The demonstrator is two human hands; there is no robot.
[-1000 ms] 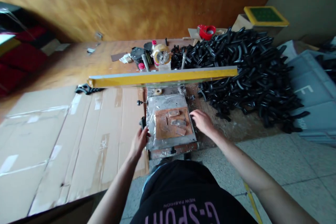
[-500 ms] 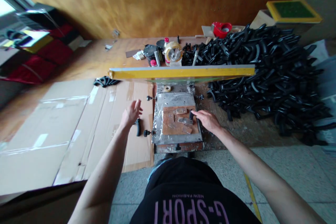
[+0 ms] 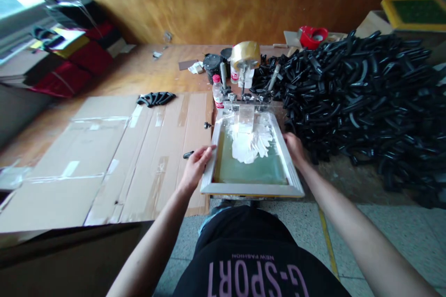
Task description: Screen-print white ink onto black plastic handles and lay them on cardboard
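A screen printing frame [image 3: 252,189] lies lowered over the jig, its grey border around a green mesh [image 3: 230,171]. White ink [image 3: 245,148] is smeared across the mesh's far half, below a pale squeegee blade [image 3: 246,118]. My left hand [image 3: 197,167] is closed at the frame's left edge, thumb and fingers against it. At the opposite edge my right hand [image 3: 295,149] grips the side, its fingertips partly hidden. Just left of my left hand, a curved black piece [image 3: 188,154] lies on the cardboard, partly covered. The jig's base is hidden beneath the frame.
A big heap of black curved pieces [image 3: 348,93] fills the right side. Flattened cardboard [image 3: 104,158] covers the left, with several black pieces [image 3: 156,99] on it. Behind the frame stand a red-capped bottle [image 3: 217,92], a dark tub [image 3: 212,66] and a tape roll [image 3: 245,54].
The frame has swung down from its raised, edge-on position and covers the base. My right hand left the small dark piece there. Both hands have come to the frame's sides.
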